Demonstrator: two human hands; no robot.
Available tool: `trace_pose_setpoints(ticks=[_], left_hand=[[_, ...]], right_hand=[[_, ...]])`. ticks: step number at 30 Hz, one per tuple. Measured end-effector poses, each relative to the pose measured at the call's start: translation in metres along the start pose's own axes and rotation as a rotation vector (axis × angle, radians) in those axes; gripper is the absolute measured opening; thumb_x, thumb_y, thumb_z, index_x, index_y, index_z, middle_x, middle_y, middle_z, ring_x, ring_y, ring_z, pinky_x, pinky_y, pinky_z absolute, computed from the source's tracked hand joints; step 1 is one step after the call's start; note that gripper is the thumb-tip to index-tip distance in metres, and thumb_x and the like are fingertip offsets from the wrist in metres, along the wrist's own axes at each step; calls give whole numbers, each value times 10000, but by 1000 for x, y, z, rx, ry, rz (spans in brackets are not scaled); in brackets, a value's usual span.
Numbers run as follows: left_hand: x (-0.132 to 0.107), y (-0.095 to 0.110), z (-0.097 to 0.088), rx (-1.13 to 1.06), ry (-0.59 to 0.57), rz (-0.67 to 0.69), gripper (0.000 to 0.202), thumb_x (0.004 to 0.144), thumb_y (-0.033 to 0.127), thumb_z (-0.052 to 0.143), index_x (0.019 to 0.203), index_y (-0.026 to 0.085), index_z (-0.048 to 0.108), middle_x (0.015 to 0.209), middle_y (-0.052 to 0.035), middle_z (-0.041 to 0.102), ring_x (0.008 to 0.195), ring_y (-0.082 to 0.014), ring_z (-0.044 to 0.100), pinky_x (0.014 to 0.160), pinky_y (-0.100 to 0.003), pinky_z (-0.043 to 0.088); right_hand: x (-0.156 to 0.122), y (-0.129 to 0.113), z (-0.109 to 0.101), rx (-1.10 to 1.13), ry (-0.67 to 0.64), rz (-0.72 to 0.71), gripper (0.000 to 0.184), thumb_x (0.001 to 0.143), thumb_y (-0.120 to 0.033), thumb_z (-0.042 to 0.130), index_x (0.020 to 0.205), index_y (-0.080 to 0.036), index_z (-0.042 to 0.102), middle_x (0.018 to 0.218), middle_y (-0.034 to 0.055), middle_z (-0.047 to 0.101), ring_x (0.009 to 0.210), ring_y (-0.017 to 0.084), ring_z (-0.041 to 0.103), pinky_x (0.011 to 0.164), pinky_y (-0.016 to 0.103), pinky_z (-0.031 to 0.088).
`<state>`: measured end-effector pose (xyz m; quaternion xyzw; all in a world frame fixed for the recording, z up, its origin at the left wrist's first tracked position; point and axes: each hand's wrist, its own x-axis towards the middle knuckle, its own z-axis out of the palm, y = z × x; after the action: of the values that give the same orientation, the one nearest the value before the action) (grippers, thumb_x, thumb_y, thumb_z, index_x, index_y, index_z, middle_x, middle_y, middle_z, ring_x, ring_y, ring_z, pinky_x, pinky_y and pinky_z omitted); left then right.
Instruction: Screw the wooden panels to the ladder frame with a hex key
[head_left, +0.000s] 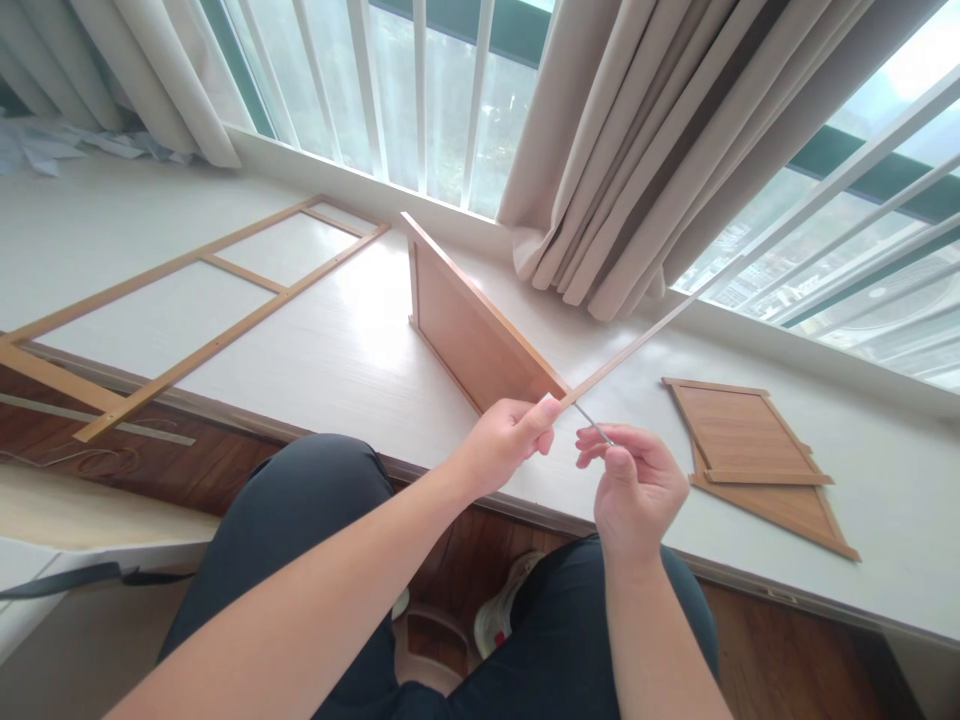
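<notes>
Seated at a white window ledge (337,350), pinches a long wooden strip (652,330) close to its near end with the thumb and fingers of the left hand (514,438), right by the near corner of a wooden panel (480,350) standing on edge. With the right hand (641,490), pinches a thin metal rod (594,424) between thumb and bent fingers, its far end pointed at the same corner.

Judging by the pose, busy at the joint of strip and panel, apparently lining up the rod as a driver or key. Impossible to tell from this angle about any screw at the rod's tip. Calls for a firm left grip and a straight rod before any twist of the right fingers.

Points the strip up and away to the right, above the right hand, toward the window. Has the panel just beyond the left hand, two overlapping smaller panels (739,430) to the right of the right hand, and an open wooden frame (217,343) well to the left.
</notes>
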<state>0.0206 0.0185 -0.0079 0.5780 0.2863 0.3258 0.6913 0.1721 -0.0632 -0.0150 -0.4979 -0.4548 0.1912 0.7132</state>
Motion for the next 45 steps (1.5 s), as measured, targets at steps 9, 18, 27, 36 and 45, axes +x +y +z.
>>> trace_pose_setpoints(ticks=[9, 18, 27, 36, 45], left_hand=[[2, 1, -2, 58, -16, 0, 705, 948, 753, 436, 587, 165, 577, 502, 24, 430, 510, -100, 396, 542, -277, 304], [2, -2, 0, 8, -37, -17, 710, 953, 756, 422, 589, 167, 581, 479, 29, 413, 483, -96, 379, 525, -275, 290], [3, -3, -1, 14, -36, -16, 710, 964, 745, 419, 590, 164, 583, 484, 25, 425, 481, -93, 385, 523, -273, 291], [2, -3, -1, 25, -40, -25, 699, 955, 746, 415, 594, 170, 580, 489, 23, 426, 489, -102, 384, 525, -279, 294], [3, -4, 0, 16, -42, -31, 706, 956, 752, 413, 589, 170, 573, 493, 25, 423, 487, -99, 380, 518, -275, 287]], right_hand=[[-1, 0, 1, 31, 1, 23, 221, 892, -398, 811, 928, -183, 774, 791, 57, 782, 626, 183, 696, 518, 303, 539], [-1, 0, 3, 55, 11, 8, 165, 908, -361, 798, 918, -197, 795, 757, 39, 770, 605, 171, 682, 501, 292, 524], [-2, -2, 3, 21, 7, 8, 201, 929, -388, 766, 898, -190, 780, 745, 40, 760, 586, 170, 667, 504, 301, 522], [-2, -3, 4, 34, 10, 0, 167, 942, -361, 758, 900, -205, 799, 717, 25, 750, 575, 165, 651, 519, 305, 507], [-2, -3, 5, 50, 0, -1, 157, 962, -337, 732, 899, -207, 794, 694, 9, 743, 558, 154, 644, 522, 297, 501]])
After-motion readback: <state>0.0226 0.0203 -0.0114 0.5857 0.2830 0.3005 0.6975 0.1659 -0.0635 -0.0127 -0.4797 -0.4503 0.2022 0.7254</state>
